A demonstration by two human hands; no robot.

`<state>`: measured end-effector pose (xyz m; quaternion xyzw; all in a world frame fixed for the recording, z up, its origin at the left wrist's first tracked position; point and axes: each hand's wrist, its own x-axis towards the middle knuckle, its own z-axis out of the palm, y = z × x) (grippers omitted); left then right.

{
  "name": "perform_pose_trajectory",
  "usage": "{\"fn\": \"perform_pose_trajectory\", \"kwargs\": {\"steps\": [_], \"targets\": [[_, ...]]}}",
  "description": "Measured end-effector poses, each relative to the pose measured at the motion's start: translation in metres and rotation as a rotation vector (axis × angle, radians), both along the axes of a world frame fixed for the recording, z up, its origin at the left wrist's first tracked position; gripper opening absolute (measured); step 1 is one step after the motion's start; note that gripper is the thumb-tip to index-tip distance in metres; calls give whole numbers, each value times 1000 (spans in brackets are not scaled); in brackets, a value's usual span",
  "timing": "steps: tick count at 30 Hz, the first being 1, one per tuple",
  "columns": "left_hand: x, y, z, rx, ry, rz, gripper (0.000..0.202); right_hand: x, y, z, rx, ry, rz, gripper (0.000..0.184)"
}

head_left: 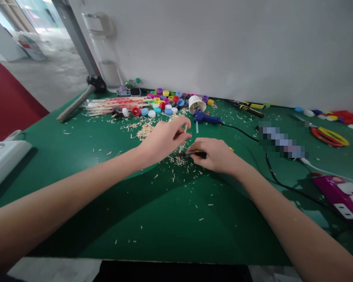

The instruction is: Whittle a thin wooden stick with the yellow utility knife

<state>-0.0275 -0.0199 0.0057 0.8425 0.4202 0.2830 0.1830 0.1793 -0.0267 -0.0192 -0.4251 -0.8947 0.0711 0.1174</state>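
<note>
Over the middle of the green table, my left hand [166,138] pinches a short pale wooden stick [185,127] between thumb and fingers. Just to its right and a little nearer to me, my right hand [216,154] is closed around a black and yellow utility knife [199,153]. The knife's blade points left, apart from the stick. Thin wood shavings [181,161] lie scattered under both hands. A thicker heap of shavings [145,131] sits behind my left wrist. My fingers cover part of the stick and of the knife handle.
Coloured bottle caps [168,111], bundled wooden sticks [117,105] and a hammer [76,102] lie at the back left. A white cup [197,105] tips beside a blue glue gun [206,117]. Pliers [251,109], scissors [329,136], cables and a purple power strip [338,196] occupy the right.
</note>
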Motion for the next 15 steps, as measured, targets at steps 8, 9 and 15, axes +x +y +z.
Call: {"fn": "perform_pose_trajectory", "kwargs": {"steps": [8,9,15], "targets": [[1,-1,1,22,10,3,18,0,3,1,-46,-5,-18,24],[1,-1,1,18,6,2,18,0,3,2,-56,1,-17,24],[1,0,0,21,2,4,18,-2,1,1,-17,5,-24,24]]}}
